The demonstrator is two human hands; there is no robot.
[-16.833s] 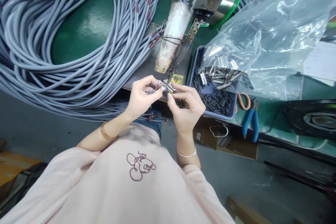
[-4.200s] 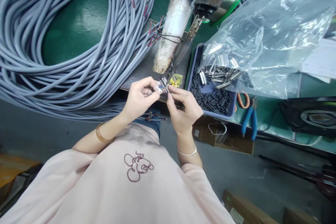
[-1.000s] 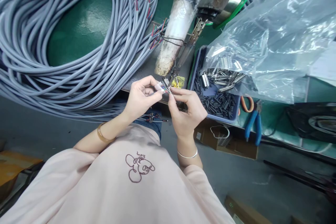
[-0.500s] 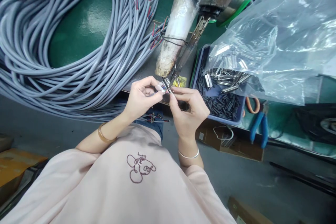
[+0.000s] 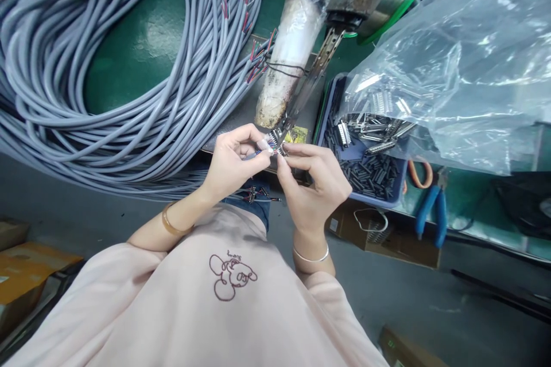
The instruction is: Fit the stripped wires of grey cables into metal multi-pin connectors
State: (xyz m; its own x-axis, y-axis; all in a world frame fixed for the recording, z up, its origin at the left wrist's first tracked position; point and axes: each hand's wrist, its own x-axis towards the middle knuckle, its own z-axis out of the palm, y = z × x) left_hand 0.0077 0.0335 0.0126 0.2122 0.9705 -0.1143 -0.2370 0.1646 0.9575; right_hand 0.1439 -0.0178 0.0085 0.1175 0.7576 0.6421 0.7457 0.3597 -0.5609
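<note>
Connector (image 5: 276, 137) sits at the middle of the frame, its lower end pinched in my right hand (image 5: 316, 178); my left hand (image 5: 235, 156) grasps wires (image 5: 259, 153) just beside it, and gray cables (image 5: 193, 104) spread across the upper left.

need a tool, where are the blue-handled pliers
In the head view, the blue-handled pliers lie toward the right, beside the orange loop and right of the blue bin, handles over the bench edge.

The small metal connector (image 5: 274, 136), with a row of pins, is held tilted between the left hand (image 5: 232, 157) and the right hand (image 5: 313, 180). Thin coloured wires (image 5: 259, 153) reach it from the left hand; their joints are too small to see.
</note>
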